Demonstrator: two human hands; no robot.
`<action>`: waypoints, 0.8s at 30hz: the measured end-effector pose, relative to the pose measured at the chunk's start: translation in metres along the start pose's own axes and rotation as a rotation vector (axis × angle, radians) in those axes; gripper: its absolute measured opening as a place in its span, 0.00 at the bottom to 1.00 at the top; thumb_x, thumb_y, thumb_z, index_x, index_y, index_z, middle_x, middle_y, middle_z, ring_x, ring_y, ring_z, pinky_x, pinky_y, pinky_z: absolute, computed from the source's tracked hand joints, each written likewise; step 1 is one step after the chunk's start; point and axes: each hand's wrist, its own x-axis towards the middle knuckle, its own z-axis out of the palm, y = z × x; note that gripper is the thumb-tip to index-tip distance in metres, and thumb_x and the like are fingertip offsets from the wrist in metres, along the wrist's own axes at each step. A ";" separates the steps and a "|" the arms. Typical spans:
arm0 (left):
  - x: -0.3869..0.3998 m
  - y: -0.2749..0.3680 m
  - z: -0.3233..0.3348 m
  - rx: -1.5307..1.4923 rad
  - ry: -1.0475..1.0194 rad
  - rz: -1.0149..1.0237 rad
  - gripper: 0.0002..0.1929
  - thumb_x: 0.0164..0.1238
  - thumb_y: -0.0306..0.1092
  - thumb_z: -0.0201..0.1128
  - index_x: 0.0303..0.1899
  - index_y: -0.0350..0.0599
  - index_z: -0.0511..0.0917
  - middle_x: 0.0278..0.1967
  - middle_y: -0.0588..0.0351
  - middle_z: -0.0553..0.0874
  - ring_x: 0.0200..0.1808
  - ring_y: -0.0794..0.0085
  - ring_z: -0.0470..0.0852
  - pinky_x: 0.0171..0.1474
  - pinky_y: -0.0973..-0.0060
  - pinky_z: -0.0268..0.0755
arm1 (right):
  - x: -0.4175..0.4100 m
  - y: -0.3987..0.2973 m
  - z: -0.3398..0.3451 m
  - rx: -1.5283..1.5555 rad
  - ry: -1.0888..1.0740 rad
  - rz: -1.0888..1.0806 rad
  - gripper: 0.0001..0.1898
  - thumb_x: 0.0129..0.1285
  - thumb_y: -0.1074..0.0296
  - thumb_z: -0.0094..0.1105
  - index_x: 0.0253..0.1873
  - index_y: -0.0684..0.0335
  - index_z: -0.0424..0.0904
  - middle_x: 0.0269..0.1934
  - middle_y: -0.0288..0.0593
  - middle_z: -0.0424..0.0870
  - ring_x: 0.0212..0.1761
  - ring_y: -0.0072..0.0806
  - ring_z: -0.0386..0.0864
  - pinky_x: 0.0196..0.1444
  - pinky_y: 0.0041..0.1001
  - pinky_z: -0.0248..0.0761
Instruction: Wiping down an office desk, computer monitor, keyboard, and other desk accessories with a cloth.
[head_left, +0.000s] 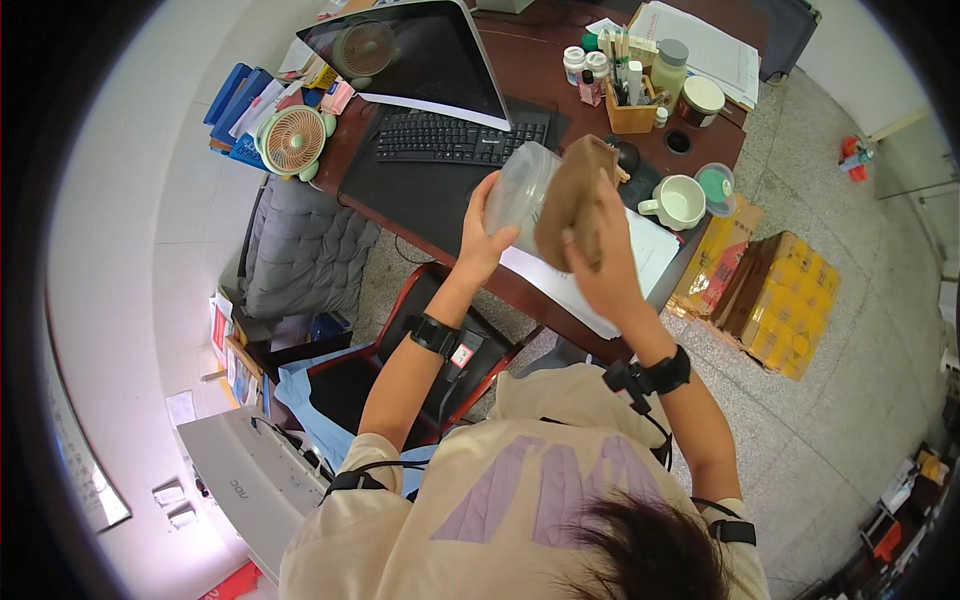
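Above the near edge of the desk (420, 225), my left hand (484, 236) grips a clear plastic container (521, 187) by its side. My right hand (607, 262) holds a brown cloth (574, 202) against or close to the container's right end; whether it touches is hard to tell. The cloth is slightly blurred and hides that end of the container. White papers (555, 277) lie on the desk below both hands. Behind the container is a black keyboard (450, 139), and a black mouse (624, 159) shows partly beyond the cloth.
A monitor (420, 60) stands behind the keyboard, with a small green fan (295, 141) to its left. At the right are a pale mug (679, 202), a green-and-clear lid (716, 187), a wooden pen holder (631, 116) and several jars. Cardboard (787, 300) lies on the floor; a chair (427, 322) stands below the desk edge.
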 end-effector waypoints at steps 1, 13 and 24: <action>-0.001 -0.003 0.000 0.017 0.079 -0.033 0.49 0.45 0.56 0.71 0.65 0.36 0.57 0.60 0.47 0.66 0.64 0.62 0.64 0.66 0.68 0.56 | -0.001 -0.012 0.004 -0.352 -0.074 -0.207 0.28 0.60 0.69 0.58 0.64 0.67 0.61 0.68 0.52 0.58 0.70 0.44 0.57 0.69 0.37 0.52; -0.006 0.007 0.007 -0.102 -0.032 -0.048 0.49 0.44 0.53 0.71 0.65 0.35 0.57 0.60 0.47 0.67 0.64 0.63 0.64 0.66 0.68 0.55 | 0.035 0.007 -0.027 0.117 -0.051 0.346 0.18 0.67 0.61 0.47 0.54 0.69 0.71 0.45 0.50 0.79 0.48 0.29 0.76 0.51 0.25 0.66; -0.001 0.006 0.003 -0.051 0.018 -0.077 0.52 0.46 0.60 0.70 0.66 0.35 0.55 0.61 0.47 0.67 0.63 0.63 0.68 0.66 0.65 0.59 | 0.032 -0.017 -0.009 -0.195 0.031 -0.067 0.23 0.61 0.69 0.57 0.58 0.72 0.65 0.53 0.56 0.74 0.61 0.40 0.70 0.63 0.33 0.61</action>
